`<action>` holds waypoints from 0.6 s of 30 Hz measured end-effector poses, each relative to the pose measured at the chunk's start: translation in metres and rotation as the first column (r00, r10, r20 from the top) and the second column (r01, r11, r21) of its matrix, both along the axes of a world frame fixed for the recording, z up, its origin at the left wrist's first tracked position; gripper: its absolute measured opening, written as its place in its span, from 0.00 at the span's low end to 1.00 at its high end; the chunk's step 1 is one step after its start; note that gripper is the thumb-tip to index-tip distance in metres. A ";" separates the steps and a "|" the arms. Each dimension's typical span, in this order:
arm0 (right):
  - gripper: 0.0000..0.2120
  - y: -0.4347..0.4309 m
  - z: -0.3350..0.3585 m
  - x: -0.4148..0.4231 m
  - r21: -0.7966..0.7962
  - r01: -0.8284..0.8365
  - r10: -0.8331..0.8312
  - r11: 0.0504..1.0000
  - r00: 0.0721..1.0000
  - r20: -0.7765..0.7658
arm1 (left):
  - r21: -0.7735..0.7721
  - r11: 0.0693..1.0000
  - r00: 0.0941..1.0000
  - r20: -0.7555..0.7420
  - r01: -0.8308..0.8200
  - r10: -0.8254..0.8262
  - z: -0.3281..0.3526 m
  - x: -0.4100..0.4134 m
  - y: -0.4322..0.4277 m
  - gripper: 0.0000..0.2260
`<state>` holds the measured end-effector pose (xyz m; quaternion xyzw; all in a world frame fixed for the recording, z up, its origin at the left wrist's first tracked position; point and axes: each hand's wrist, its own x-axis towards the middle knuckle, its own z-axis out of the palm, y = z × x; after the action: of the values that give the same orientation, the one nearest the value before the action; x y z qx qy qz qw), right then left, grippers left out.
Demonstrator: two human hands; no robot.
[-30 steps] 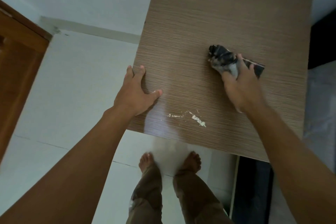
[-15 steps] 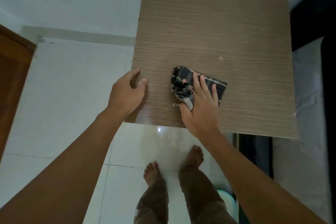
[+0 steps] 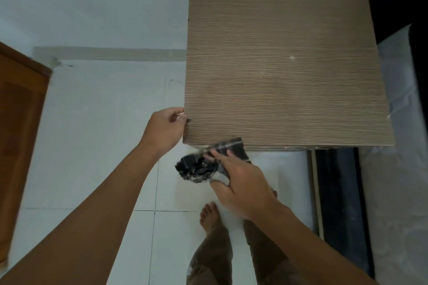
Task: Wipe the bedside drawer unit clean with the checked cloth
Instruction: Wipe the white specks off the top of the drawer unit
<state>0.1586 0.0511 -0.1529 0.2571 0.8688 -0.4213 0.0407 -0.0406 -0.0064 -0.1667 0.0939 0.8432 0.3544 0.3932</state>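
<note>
The bedside drawer unit (image 3: pixel 284 71) shows its brown wood-grain top from above, with a few pale specks on it. My right hand (image 3: pixel 238 183) holds the dark checked cloth (image 3: pixel 201 166) just off the unit's near edge, over the floor; one corner of the cloth still lies over that edge. My left hand (image 3: pixel 165 131) is at the unit's near left corner, fingers curled against its left side. Whether it grips the edge is unclear.
White floor tiles (image 3: pixel 99 136) lie left of and in front of the unit. A brown wooden door (image 3: pixel 18 136) stands at the far left. A bed with pale bedding (image 3: pixel 403 169) and a dark frame borders the right. My bare feet (image 3: pixel 209 214) stand below the unit.
My right hand has dragged the cloth toward me across the top and past the near edge. The white crumbs near the front are gone. My left hand slid off the top to the left side.
</note>
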 end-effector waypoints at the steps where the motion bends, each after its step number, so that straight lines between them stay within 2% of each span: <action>1: 0.20 0.002 0.009 0.004 -0.052 0.049 -0.049 0.997 0.999 0.000 | 0.000 1.000 1.000 -0.009 0.018 -0.018 -0.002 0.000 -0.001 0.10; 3: 0.10 0.011 0.024 0.008 -0.073 0.144 -0.145 0.987 0.989 -0.007 | 0.002 1.000 0.999 -0.030 0.029 -0.029 -0.003 0.003 -0.003 0.11; 7: 0.11 0.039 0.050 -0.004 -0.004 0.291 -0.290 0.957 0.950 -0.120 | 0.022 1.000 1.000 0.011 -0.016 0.016 -0.002 0.006 -0.005 0.12; 9: 0.11 0.052 0.057 -0.021 0.047 0.344 -0.330 0.938 0.925 -0.188 | 0.040 0.989 0.984 0.108 -0.145 0.140 0.003 0.006 0.000 0.13; 12: 0.10 0.069 0.055 -0.061 0.143 0.358 -0.316 0.923 0.914 -0.255 | 0.054 0.940 0.906 0.291 -0.337 0.308 0.012 0.005 0.006 0.17; 14: 0.06 0.073 0.038 -0.088 0.138 0.264 -0.236 0.954 0.952 -0.194 | 0.056 0.930 0.883 0.338 -0.363 0.325 0.014 0.003 0.004 0.22; 16: 0.17 0.068 0.008 -0.106 0.229 0.061 -0.062 0.972 0.998 -0.002 | 0.053 0.918 0.858 0.381 -0.392 0.345 0.014 0.000 0.002 0.25; 17: 0.22 0.063 -0.010 -0.109 0.324 -0.061 0.041 0.944 0.997 0.068 | 0.054 0.910 0.845 0.397 -0.411 0.358 0.014 -0.001 0.001 0.26; 18: 0.24 0.059 -0.023 -0.108 0.414 -0.147 0.130 0.899 0.989 0.068 | 0.064 0.900 0.834 0.410 -0.430 0.369 0.014 -0.002 0.000 0.26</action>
<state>0.0503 0.1105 -0.1759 0.2057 0.9538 -0.2168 0.0315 -0.0422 -0.0063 -0.1525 -0.1268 0.7194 0.5043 0.4606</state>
